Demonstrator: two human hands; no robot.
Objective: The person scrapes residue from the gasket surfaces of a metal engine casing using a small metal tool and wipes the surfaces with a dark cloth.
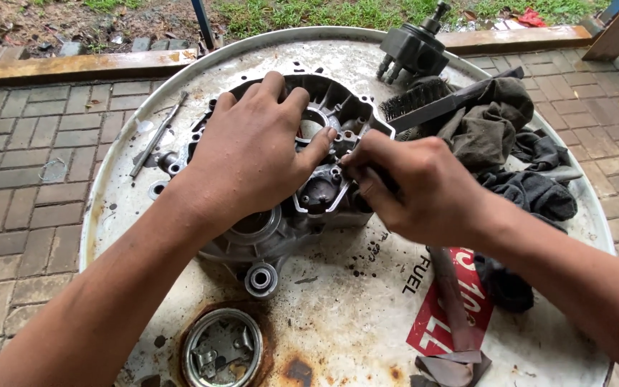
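A round, rust-stained drum top (338, 315) is serving as the work surface, sitting over a brick-paved floor (23, 150). At its middle a grey cast-metal engine casing (324, 143) is lying open side up, its mounting lug pointing toward the near rim. The left hand (248, 154) is lying flat over the casing with fingers spread, pressing down on its upper wall while the thumb is reaching toward the centre. The right hand (413, 186) is meeting it from the right, thumb and fingertips pinching something small and dark at the casing's right edge; what it is cannot be told, as the fingers are covering it. Beyond the right hand a heap of dark grey rags (517, 158) is spreading across the right side of the drum, with a black-handled wire brush (431, 100) lying on top. A dark metal part with studs (413, 46) is standing at the far rim. A thin metal rod (157, 135) is lying left of the casing, and a round bung cap (222, 347) is sitting in the drum's near edge.
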